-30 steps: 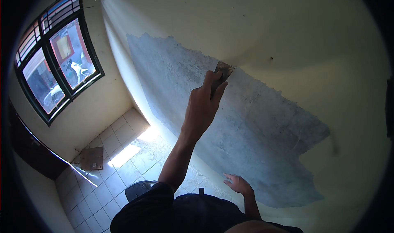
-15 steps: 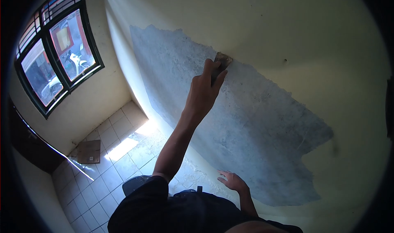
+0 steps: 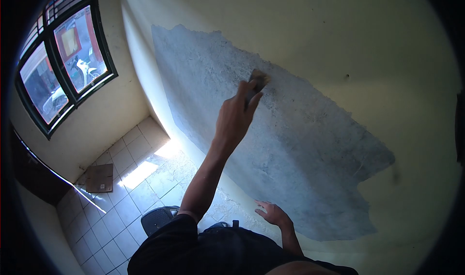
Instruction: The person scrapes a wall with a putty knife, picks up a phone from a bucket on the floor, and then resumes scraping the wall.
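Near the upper middle, my left hand is closed round a scraper with a flat, worn blade. The blade lies at the grey patch of the wall, a little below the patch's jagged upper edge. My right hand is lower down, close to the patch's lower edge, with its fingers apart and nothing in it. Whether it touches the wall I cannot tell. Cream paint surrounds the bare grey area.
A green-framed window is at the upper left. Pale floor tiles carry a brown cardboard piece and whitish debris near the wall's foot. A dark sandal shows by my left sleeve. The wall has a small hole.
My left hand and the scraper have moved slightly down and left, off the patch's upper edge onto the grey surface. My right hand has barely moved. The view has shifted slightly.
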A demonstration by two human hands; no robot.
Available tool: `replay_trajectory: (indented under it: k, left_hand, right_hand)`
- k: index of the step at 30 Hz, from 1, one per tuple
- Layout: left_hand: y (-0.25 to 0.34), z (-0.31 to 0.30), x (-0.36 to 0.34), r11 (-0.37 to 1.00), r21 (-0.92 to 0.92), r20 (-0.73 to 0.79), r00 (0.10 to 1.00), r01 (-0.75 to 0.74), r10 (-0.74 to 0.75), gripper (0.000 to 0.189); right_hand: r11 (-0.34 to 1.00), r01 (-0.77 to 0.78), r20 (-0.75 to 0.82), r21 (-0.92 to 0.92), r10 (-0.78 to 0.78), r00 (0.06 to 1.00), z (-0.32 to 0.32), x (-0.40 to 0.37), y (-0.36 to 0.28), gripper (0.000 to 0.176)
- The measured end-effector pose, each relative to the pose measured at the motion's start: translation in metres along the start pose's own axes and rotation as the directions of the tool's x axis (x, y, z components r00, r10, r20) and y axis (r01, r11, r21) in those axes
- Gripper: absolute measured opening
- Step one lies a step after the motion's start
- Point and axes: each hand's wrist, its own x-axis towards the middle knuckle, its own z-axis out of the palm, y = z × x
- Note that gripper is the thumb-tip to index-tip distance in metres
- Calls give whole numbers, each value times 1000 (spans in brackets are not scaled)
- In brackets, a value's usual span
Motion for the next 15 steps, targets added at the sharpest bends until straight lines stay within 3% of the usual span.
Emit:
replay_trajectory:
  k: [1,2,5,8,11,15]
  left_hand:
    - [5,5,9,999,0,1,999,-33,33,30]
    - [8,16,20,985,-33,-108,980,-171,166,29]
    - [52,7,44,947,-143,-127,954,-289,272,29]
    - [80,-10,46,957,-210,-81,979,-202,189,29]
    - [48,6,35,972,-102,-39,977,-213,210,29]
    - [-26,28,-40,995,-35,100,991,91,-87,31]
  right_hand:
    - [1000,-2,8,5,2,1000,3,3,3,59]
    - [1000,-7,20,8,7,1000,6,2,5,59]
    - [999,30,-3,11,-30,1000,3,0,-10,59]
    - [997,53,-80,62,-48,996,6,-2,-14,58]
    - [995,29,-124,94,-17,992,13,-6,-11,58]
    - [995,-18,-146,98,32,989,32,-17,3,57]
